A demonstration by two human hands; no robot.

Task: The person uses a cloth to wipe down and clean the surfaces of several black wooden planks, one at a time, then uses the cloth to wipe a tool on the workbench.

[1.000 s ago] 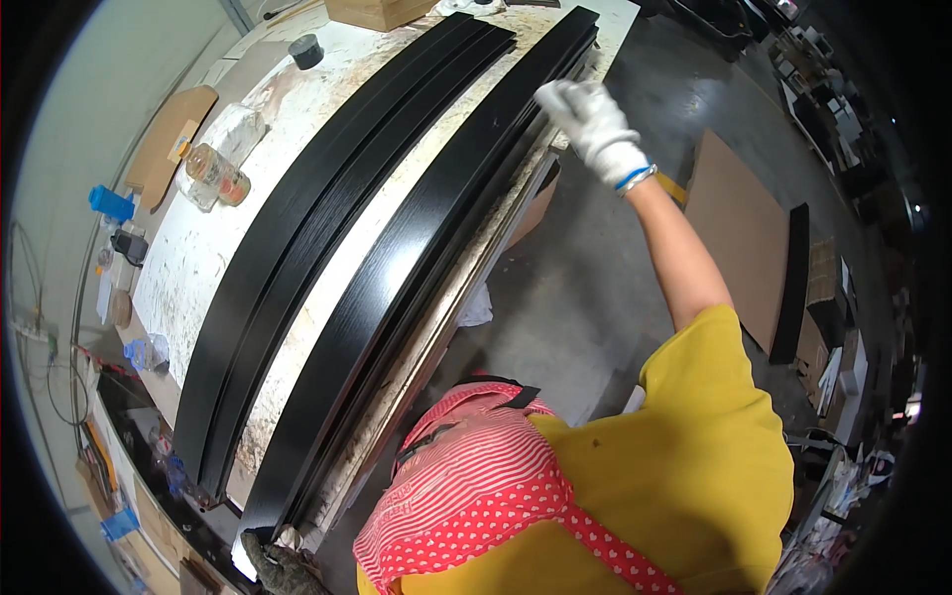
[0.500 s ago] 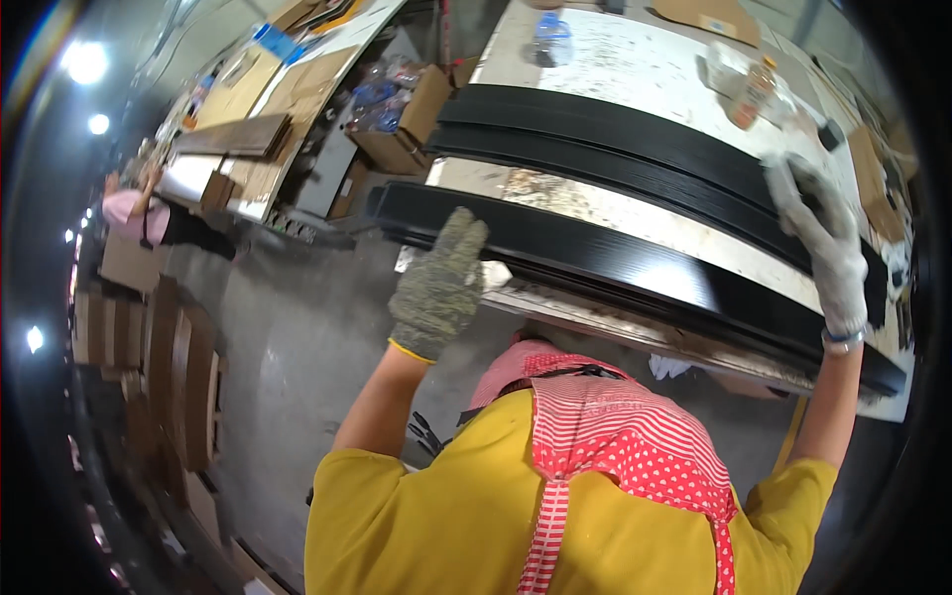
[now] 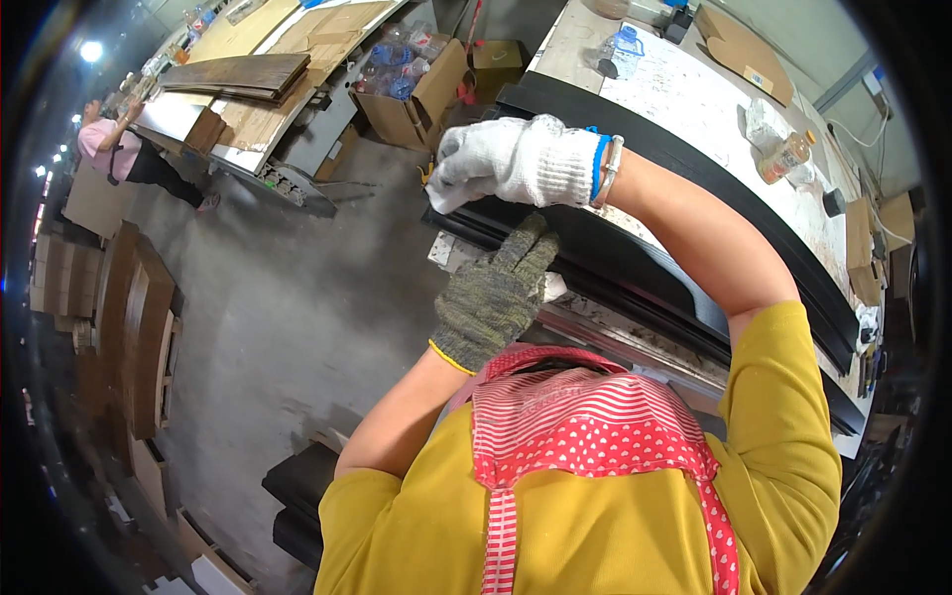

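A long black board [image 3: 620, 260] with a glossy top lies along the near edge of the worktable. My left hand [image 3: 496, 293], in a grey-green mottled glove, rests on its near side with the fingers stretched out. A white scrap [image 3: 554, 287] shows beside that palm; whether the hand touches it is unclear. Over the board's left end, my right hand [image 3: 511, 164] in a white glove reaches across with curled fingers. What they hold, if anything, is hidden. Behind lie more black boards [image 3: 734, 188], partly covered by my right forearm.
A clear bottle with a blue cap [image 3: 623, 50], an orange-labelled bottle [image 3: 786, 159] and cardboard [image 3: 746, 55] stand or lie on the worktable [image 3: 674, 94]. Left are a carton of bottles [image 3: 433, 97], another table with brown planks [image 3: 238, 76], and a person [image 3: 124, 144]. Stacked brown boards [image 3: 134, 327] stand lower left.
My right hand has swept from the right part of the boards to the left end of the near one. My left hand stays near that left end. The view has shifted.
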